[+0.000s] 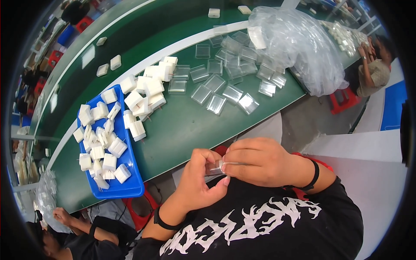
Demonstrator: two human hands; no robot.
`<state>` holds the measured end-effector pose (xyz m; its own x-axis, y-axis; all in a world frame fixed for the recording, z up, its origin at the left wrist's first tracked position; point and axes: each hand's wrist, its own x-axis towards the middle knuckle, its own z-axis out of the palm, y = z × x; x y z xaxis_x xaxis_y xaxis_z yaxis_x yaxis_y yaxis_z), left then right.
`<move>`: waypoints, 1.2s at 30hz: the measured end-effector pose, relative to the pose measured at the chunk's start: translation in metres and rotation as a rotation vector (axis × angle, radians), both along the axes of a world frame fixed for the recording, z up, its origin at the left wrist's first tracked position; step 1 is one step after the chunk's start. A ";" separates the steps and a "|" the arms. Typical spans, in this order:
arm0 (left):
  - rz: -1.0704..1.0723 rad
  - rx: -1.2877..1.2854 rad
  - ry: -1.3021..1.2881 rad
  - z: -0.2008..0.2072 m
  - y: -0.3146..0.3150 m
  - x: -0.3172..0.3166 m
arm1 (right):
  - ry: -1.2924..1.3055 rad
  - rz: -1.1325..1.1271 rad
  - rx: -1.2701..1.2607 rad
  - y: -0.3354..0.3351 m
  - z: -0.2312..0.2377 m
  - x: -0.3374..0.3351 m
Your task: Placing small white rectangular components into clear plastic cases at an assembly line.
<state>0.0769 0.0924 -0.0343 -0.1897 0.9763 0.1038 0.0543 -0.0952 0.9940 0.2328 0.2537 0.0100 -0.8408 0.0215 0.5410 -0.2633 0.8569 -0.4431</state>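
Note:
Both my hands meet in front of my chest, close to the table's near edge. The fingers and thumb of my left hand [202, 177] grip a clear plastic sleeve [211, 168] by its left side. My right hand [255, 162] has its fingers pinched at the sleeve's other end. A bit of something white shows between those fingertips, mostly hidden by them. More clear plastic sleeves [215, 104] lie scattered on the green table [186, 130] beyond my hands. White plastic blocks [154, 86], some with thin metal pins, are heaped to the left of the sleeves.
A blue tray [138, 182] full of similar white blocks stands at the left. At the back right sits a large clear plastic bag [294, 47]. A green conveyor belt [130, 37] with a few white blocks runs behind. Other people work at the far right and lower left.

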 end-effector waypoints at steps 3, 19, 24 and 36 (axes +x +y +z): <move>-0.005 -0.043 -0.057 -0.003 -0.003 -0.001 | -0.081 -0.003 -0.085 -0.003 0.003 0.004; -0.001 0.172 0.505 0.031 -0.004 -0.015 | -0.147 0.018 -0.219 0.002 0.007 0.006; 0.045 0.213 0.584 0.037 -0.003 -0.018 | -0.403 -0.027 -1.459 -0.004 0.009 0.008; 0.082 0.292 0.625 0.021 -0.007 -0.018 | -0.527 -0.057 -1.643 -0.004 0.007 -0.003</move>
<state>0.0587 0.0856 -0.0133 -0.0808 0.8770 0.4736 0.6264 -0.3250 0.7085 0.2301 0.2493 0.0173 -0.8847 0.2594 -0.3874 0.1988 -0.5418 -0.8167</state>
